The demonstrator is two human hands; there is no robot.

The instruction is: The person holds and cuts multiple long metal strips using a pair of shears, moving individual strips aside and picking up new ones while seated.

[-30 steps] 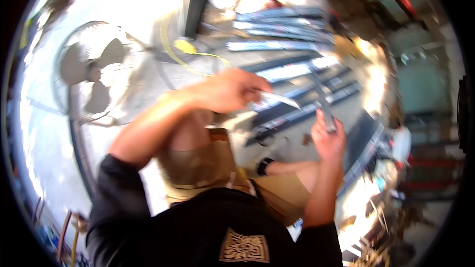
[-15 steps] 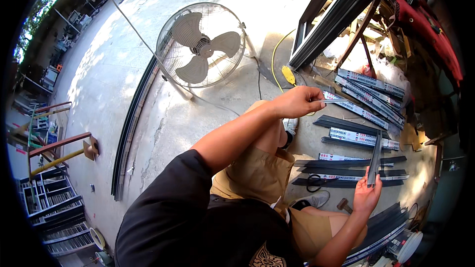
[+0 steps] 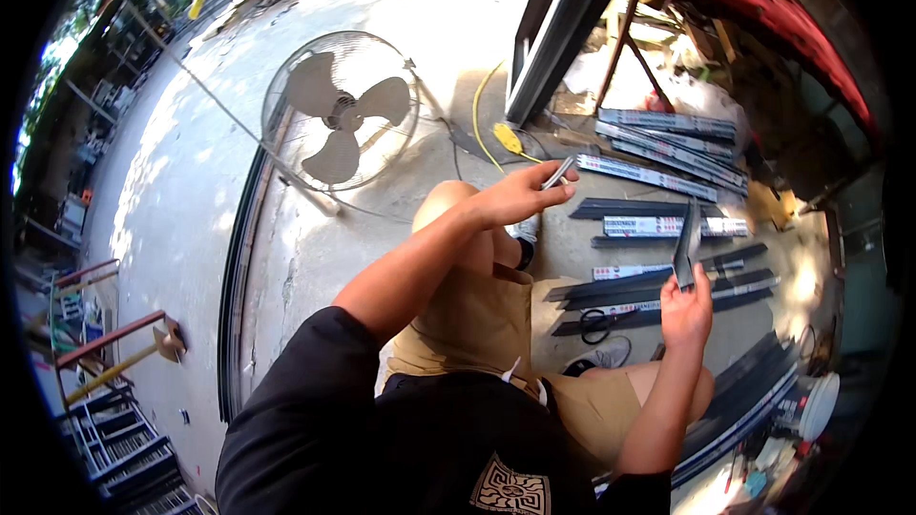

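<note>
Head camera: a person in a black shirt point(image 3: 420, 448) and tan shorts point(image 3: 463, 324) pinches a slim silvery piece point(image 3: 561, 174), its kind unclear, between thumb and fingers of the left hand point(image 3: 520, 196), while the right hand point(image 3: 687, 310) grasps the lower end of a dark metal strip point(image 3: 684, 253) raised above the floor point(image 3: 191, 267). Around it, dark lengths with white labels point(image 3: 658, 227) lie in rows, black loop-shaped handles point(image 3: 593, 326) near a shoe point(image 3: 611, 353), and a large fan point(image 3: 315, 83) stands off to the left
</note>
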